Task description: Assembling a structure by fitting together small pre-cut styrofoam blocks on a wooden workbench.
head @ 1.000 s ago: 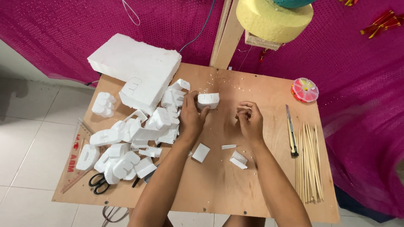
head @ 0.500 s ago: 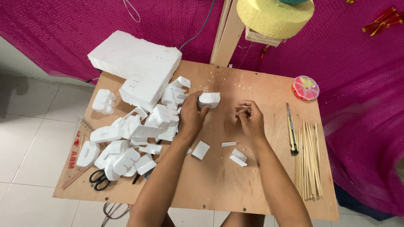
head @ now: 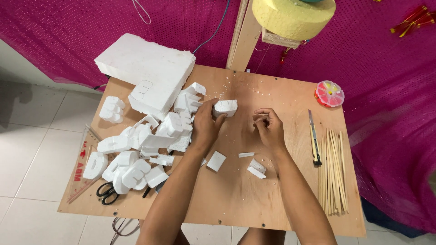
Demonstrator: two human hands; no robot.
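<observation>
- Head view: left hand (head: 205, 128) grips white foam block (head: 225, 107) above wooden table (head: 236, 195).
- Right hand (head: 269, 127) fingers curled closed; held item, if any, can't tell.
- Foam scraps (head: 256, 168) nearby.

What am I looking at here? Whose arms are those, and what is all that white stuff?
The picture comes from a camera worn on a person's head, looking down at a wooden table. The arms are that person's own. The left hand holds a small white foam block. The right hand is curled beside it; I cannot tell if it holds anything. On the left lies a pile of cut foam shapes, a big foam slab and scissors. On the right lie thin wooden sticks and a cutter knife.
</observation>
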